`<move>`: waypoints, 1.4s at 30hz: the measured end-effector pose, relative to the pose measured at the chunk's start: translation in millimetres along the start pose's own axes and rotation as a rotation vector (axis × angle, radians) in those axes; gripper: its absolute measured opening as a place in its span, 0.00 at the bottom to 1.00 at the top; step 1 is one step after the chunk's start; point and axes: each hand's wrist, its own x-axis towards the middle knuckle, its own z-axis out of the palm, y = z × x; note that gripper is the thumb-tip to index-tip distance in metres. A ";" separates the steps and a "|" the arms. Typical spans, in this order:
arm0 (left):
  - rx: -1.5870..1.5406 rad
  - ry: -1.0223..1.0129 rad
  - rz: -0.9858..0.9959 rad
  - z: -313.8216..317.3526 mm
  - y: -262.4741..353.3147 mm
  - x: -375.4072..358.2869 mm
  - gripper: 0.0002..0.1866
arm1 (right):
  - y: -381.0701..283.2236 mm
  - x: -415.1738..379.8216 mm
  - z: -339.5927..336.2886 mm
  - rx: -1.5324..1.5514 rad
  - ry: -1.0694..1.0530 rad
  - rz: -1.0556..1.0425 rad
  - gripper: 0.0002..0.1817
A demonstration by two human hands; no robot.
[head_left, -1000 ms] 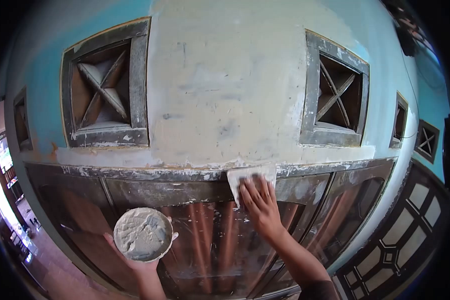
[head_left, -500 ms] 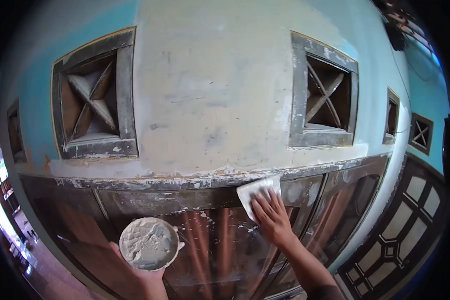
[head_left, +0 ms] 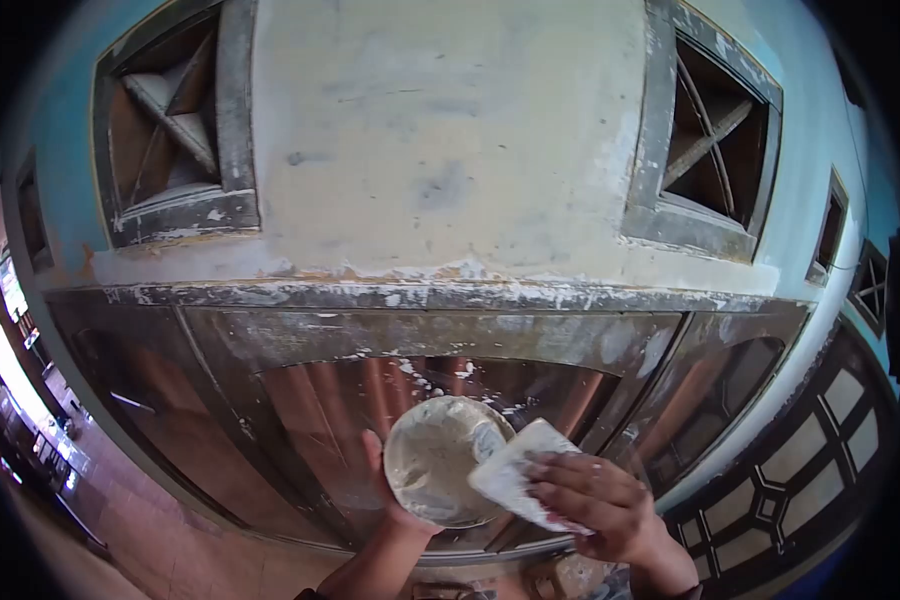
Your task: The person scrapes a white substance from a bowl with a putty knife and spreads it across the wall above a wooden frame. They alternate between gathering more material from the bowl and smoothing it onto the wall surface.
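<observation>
My left hand (head_left: pixel 406 518) cups a round bowl (head_left: pixel 389 478) from below, its fingers and thumb along the side. Pale grey-white putty (head_left: pixel 428 462) is smeared thickly inside. In my right hand (head_left: pixel 600 505) is a flat white putty spreader (head_left: pixel 513 468), fingers pressed over its face. The spreader's front edge overlaps the right rim of the bowl. Both hands are low in view, before the glass of a dark wooden window. Above them runs a wooden ledge (head_left: pixel 360 296) with patchy white filler along it.
A cream-patched wall (head_left: pixel 440 140) rises above the ledge. Two framed vents with crossed slats, left (head_left: pixel 238 110) and right (head_left: pixel 695 228), flank it. A dark panelled door (head_left: pixel 785 480) stands at right. Tiled floor (head_left: pixel 185 530) shows at lower left; blurred objects (head_left: pixel 570 578) lie below my hands.
My right hand has lowered the spreader from the ledge down to the bowl. My left hand has brought the bowl rightward in view, and the view has tipped downward.
</observation>
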 end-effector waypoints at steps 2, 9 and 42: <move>0.000 0.038 -0.013 4.2 -21.4 3.6 0.51 | -1.2 2.9 2.6 -0.087 -0.093 -0.019 0.26; 0.129 0.071 -0.009 3.1 -60.1 10.7 0.54 | 14.6 0.9 -3.5 -0.277 -0.160 0.038 0.26; 0.454 0.083 -0.073 13.3 -116.7 29.6 0.54 | 32.1 -23.6 -45.3 -0.368 -0.269 -0.011 0.20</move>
